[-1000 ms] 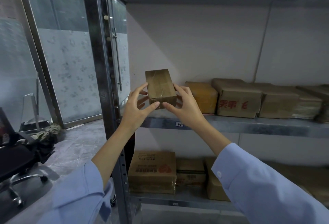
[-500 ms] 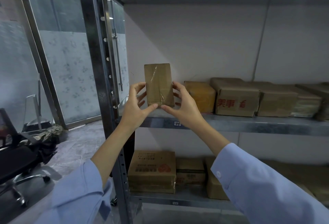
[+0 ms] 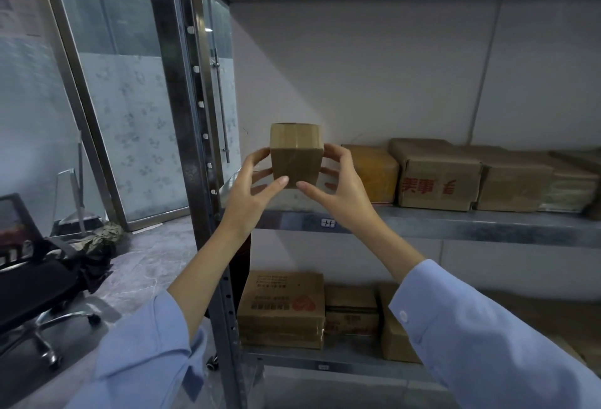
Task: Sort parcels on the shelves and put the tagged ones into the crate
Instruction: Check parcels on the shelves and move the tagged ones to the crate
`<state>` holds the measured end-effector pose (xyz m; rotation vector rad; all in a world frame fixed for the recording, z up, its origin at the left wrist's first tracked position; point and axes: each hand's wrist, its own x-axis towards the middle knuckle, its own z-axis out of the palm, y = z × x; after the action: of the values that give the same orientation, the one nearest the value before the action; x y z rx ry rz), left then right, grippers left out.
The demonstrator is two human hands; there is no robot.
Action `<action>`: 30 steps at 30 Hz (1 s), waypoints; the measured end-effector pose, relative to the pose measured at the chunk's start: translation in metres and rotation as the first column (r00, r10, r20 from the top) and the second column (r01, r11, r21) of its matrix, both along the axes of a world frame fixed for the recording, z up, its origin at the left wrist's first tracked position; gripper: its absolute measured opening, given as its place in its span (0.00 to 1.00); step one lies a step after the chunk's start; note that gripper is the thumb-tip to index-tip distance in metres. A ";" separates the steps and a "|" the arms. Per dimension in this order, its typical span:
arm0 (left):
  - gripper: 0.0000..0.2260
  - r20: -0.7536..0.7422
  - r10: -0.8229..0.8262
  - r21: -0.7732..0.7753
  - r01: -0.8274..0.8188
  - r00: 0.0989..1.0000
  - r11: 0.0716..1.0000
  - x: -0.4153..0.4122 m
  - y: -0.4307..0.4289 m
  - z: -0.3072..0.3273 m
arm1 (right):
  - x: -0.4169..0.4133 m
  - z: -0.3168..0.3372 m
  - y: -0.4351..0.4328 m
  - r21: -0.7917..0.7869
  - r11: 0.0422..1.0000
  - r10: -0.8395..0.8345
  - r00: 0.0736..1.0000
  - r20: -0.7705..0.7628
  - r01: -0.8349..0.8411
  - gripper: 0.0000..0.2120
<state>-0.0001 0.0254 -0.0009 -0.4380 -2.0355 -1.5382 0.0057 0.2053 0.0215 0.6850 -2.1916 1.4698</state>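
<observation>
Metal shelf (image 3: 455,226) ahead: left hand (image 3: 253,194) and right hand (image 3: 338,194) pinch a small parcel (image 3: 294,161) between curled fingers above its left end. I judge it's tag-checking; next, turn another face. No crate in view.

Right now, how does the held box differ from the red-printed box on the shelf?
The held box is off the shelf, gripped by the left hand and right hand; the red-printed box rests on it. The held box shows plain faces; the red-printed box carries red characters. The held box looks smaller than the red-printed box. Both are brown cardboard.
</observation>
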 end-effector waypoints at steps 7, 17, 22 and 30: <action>0.36 0.014 -0.022 0.021 0.022 1.000 1.000 -0.003 0.001 -0.008 | -0.007 -0.015 0.001 0.026 0.999 0.026 0.999 -0.019 -0.025 0.31; 0.22 0.077 0.001 -0.175 0.012 0.997 0.984 -0.023 -0.005 -0.024 | -0.032 -0.038 0.008 0.138 0.986 -0.079 0.994 -0.080 0.090 0.24; 0.23 0.067 0.041 -0.233 -0.024 0.997 0.972 -0.030 0.000 -0.025 | -0.039 -0.041 0.009 0.195 0.966 -0.142 0.980 -0.137 0.167 0.21; 0.24 0.132 0.054 -0.230 -0.022 0.990 0.973 -0.048 -0.003 -0.020 | -0.039 -0.021 0.013 0.161 0.970 -0.160 0.975 -0.156 0.185 0.15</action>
<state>-0.0478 0.0224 -0.0208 -0.3854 -2.3268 -1.3494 -0.0331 0.2179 0.0007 0.6166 -2.2242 1.1179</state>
